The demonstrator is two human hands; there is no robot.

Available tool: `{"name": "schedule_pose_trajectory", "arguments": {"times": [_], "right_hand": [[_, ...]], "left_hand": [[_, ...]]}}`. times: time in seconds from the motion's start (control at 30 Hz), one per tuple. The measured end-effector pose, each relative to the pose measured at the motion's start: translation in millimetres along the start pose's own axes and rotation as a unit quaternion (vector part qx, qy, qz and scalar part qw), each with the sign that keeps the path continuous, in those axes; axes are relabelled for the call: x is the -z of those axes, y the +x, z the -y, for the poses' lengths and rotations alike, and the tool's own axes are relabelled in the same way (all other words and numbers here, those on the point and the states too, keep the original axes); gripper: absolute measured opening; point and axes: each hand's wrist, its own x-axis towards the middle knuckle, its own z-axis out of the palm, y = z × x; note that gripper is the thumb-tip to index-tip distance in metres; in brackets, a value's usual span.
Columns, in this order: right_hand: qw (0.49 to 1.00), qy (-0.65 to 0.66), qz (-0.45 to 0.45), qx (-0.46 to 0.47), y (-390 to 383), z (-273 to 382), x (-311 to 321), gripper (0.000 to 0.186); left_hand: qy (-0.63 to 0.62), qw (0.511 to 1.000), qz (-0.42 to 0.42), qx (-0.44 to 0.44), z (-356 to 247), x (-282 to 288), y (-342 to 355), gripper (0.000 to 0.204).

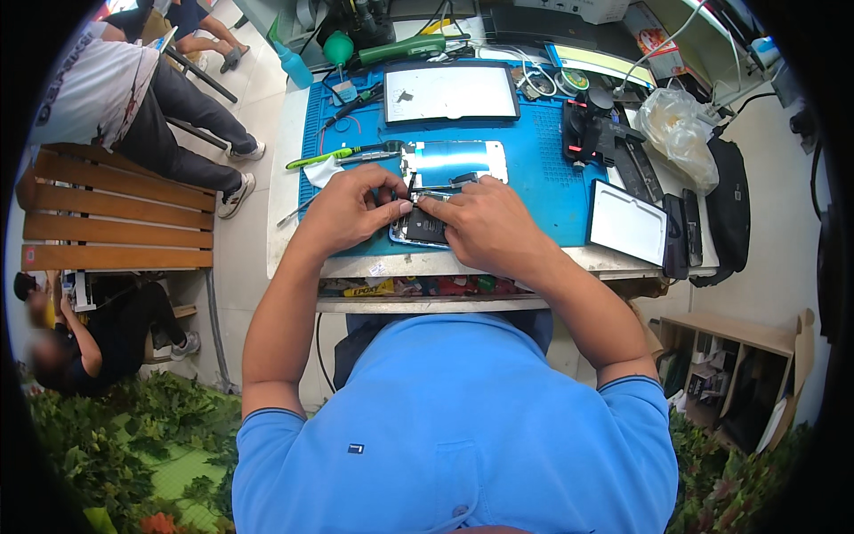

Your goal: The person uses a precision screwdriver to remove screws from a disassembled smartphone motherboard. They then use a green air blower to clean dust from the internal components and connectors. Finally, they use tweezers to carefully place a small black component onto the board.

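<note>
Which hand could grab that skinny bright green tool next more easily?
Probably the left hand: the bright green tool lies just beyond its knuckles, while the right hand is farther across, at the opened phone.

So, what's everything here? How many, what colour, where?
workbench: 1, whitish, centre
work mat: 1, blue, on workbench
opened phone: 1, black and silver, mat's front
flat panel: 1, silver, beyond phone
rimmed trays: 2, white, mat's back and right
squeeze bottle: 1, light blue, back left
bulb blower: 1, green, back
hand tools: several, mixed, around mat
plastic bag: 1, clear, right
soft case: 1, black, right
slatted bench: 1, brown, left
other people: several, mixed clothing, left
shelf unit: 1, tan, lower right
leaves: many, green, lower corners
shirt: 1, blue, bottom centre
left fingers: several, ungloved, at phone
right fingers: several, ungloved, at phone
</note>
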Motion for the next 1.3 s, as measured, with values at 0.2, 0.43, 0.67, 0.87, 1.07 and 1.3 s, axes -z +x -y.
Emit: {"name": "schedule_pose_trajectory", "arguments": {"times": [0.2,0.43,0.67,0.87,1.07,1.3], "right_hand": [[0.990,0.017,-0.135,-0.033,-6.2,-29.7,23.8,0.035],[0.979,-0.022,-0.195,-0.047,6.1,-47.5,52.2,0.028],[0.976,0.029,-0.203,-0.072,-26.7,-38.4,40.9,0.024],[0.975,0.038,-0.194,-0.102,-43.6,-42.6,37.2,0.021],[0.975,0.052,-0.199,-0.090,-43.7,-41.4,31.1,0.020],[0.977,0.044,-0.182,-0.097,-46.5,-42.6,31.2,0.020]], "left_hand": [[0.007,0.996,-0.081,-0.039,-6.5,22.8,4.7,0.017],[0.160,0.974,-0.126,-0.096,-6.5,55.1,103.3,0.021],[0.271,0.959,-0.083,0.021,-17.5,48.0,142.8,0.019],[0.299,0.950,-0.088,0.030,-27.3,37.5,146.2,0.022],[0.305,0.948,-0.094,-0.001,-20.8,31.5,153.3,0.023],[0.255,0.965,-0.044,0.048,-20.2,36.5,173.2,0.020]]}}
